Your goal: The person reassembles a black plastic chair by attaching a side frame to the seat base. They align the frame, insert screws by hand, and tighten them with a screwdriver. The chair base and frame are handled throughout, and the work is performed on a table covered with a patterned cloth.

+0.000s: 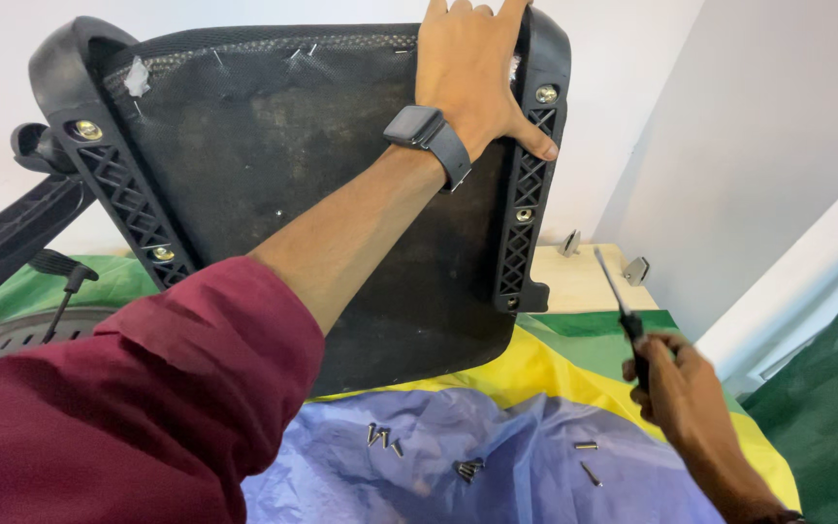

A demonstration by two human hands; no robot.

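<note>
My left hand [472, 68] grips the top right edge of a black chair seat [273, 184], which is tipped up with its fabric underside facing me. Black ribbed plastic rails with brass screw inserts run down the seat's left [118, 184] and right [526, 194] sides. A dark smartwatch [427, 136] is on my left wrist, and a maroon sleeve covers the forearm. My right hand [681, 393], at the lower right, holds a screwdriver [618, 306] with its shaft pointing up and left, apart from the seat.
Several loose screws [385, 439] [589, 461] lie on a blue, yellow and green cloth [535, 446] over the work surface. Another black chair part [12, 233] and a lever [68, 286] sit at the left. A light wooden tabletop [584, 281] with metal brackets meets the white walls behind.
</note>
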